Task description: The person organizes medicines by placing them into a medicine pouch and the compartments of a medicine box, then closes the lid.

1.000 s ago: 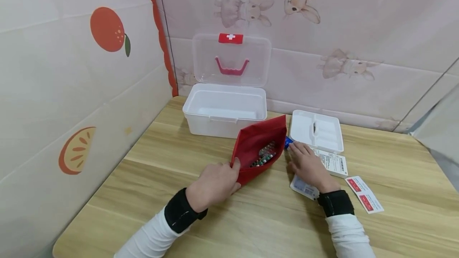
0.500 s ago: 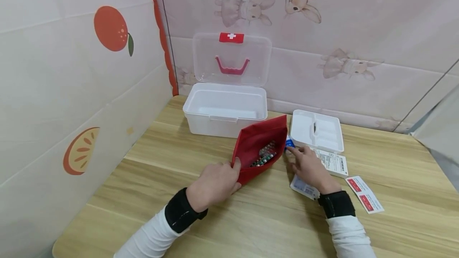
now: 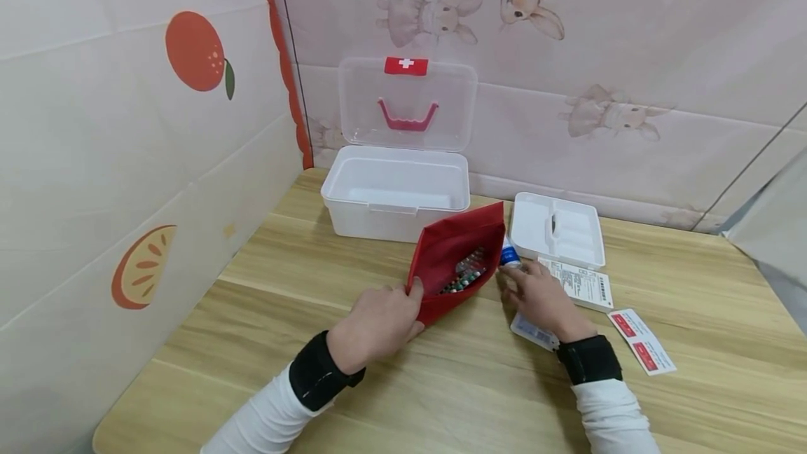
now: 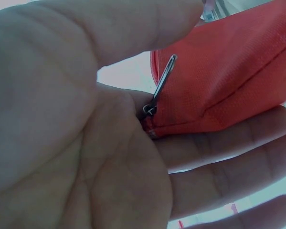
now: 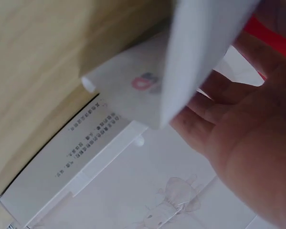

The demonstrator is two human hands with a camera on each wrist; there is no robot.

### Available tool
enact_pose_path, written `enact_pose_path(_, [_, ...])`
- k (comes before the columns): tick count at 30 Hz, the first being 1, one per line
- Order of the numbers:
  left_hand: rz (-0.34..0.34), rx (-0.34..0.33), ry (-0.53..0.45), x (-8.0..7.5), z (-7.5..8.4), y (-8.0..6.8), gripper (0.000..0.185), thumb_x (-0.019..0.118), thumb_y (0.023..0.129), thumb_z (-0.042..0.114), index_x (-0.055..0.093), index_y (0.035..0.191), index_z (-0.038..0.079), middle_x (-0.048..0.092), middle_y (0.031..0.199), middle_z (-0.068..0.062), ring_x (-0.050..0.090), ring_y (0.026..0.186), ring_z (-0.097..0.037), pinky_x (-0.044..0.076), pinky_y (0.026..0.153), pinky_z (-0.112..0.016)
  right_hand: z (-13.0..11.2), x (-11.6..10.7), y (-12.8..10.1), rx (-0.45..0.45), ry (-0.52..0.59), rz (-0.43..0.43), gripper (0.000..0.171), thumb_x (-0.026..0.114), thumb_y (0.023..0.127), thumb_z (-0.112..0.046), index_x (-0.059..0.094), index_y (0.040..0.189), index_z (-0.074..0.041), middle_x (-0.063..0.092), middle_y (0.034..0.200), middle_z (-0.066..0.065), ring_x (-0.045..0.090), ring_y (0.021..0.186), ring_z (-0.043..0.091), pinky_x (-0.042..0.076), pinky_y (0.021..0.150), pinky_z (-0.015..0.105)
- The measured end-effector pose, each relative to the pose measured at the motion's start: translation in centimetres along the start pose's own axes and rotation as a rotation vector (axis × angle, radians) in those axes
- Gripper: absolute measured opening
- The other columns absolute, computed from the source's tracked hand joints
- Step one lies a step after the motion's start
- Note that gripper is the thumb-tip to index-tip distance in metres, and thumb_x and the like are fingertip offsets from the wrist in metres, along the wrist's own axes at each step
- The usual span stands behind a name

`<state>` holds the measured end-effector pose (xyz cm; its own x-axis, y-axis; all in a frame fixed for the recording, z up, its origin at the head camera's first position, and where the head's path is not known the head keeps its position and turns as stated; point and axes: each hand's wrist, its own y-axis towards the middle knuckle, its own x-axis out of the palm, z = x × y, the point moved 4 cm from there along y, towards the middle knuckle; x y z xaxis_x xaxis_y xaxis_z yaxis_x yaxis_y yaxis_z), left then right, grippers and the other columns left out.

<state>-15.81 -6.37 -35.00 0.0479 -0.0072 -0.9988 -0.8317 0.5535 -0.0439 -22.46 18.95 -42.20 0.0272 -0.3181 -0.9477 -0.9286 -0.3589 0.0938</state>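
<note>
On the table's middle, my left hand (image 3: 376, 322) pinches the red pouch (image 3: 457, 258) open at its zipper end. My right hand (image 3: 541, 296) grips what seems a small white tube (image 3: 509, 256), flat on the packets a second ago. Next I judge it needs tipping into the mouth.

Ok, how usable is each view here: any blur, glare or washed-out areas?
Head view: evenly lit and sharp, with only soft shadows under the left hand and right hand. Left wrist view: palm fills the frame, hazy, background blown white, though the red pouch reads clearly. Right wrist view: the near white packet is blurred and featureless.
</note>
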Motion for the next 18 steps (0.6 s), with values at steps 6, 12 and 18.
enact_pose_path(6, [-0.011,-0.006,-0.010,0.0,0.0,0.1,0.059,0.071,0.092,0.035,0.055,0.133,-0.005,0.065,0.083,-0.010,0.060,0.061,-0.015,0.049,0.047,-0.024,0.2,-0.9,0.1,0.040,0.064,0.009,0.037,0.073,0.087,-0.009,0.066,0.123,-0.004,0.058,0.096,0.016,0.053,0.080,0.025,0.048,0.064,0.036])
enact_pose_path(12, [0.006,0.004,0.002,0.0,0.0,0.0,0.059,0.072,0.092,0.035,0.056,0.132,-0.005,0.066,0.083,-0.010,0.061,0.061,-0.016,0.050,0.047,-0.025,0.4,-1.5,-0.2,0.068,0.067,0.017,0.034,0.076,0.085,-0.007,0.070,0.118,-0.006,0.062,0.106,0.020,0.058,0.086,0.028,0.054,0.071,0.044])
enact_pose_path(18, [0.006,0.005,0.005,0.1,0.0,0.1,0.059,0.072,0.091,0.035,0.056,0.131,-0.005,0.064,0.081,-0.009,0.059,0.058,-0.015,0.048,0.045,-0.025,0.4,-2.1,-0.3,0.092,0.100,0.039,0.030,0.076,0.086,-0.006,0.072,0.116,-0.007,0.065,0.106,0.018,0.061,0.086,0.026,0.055,0.072,0.044])
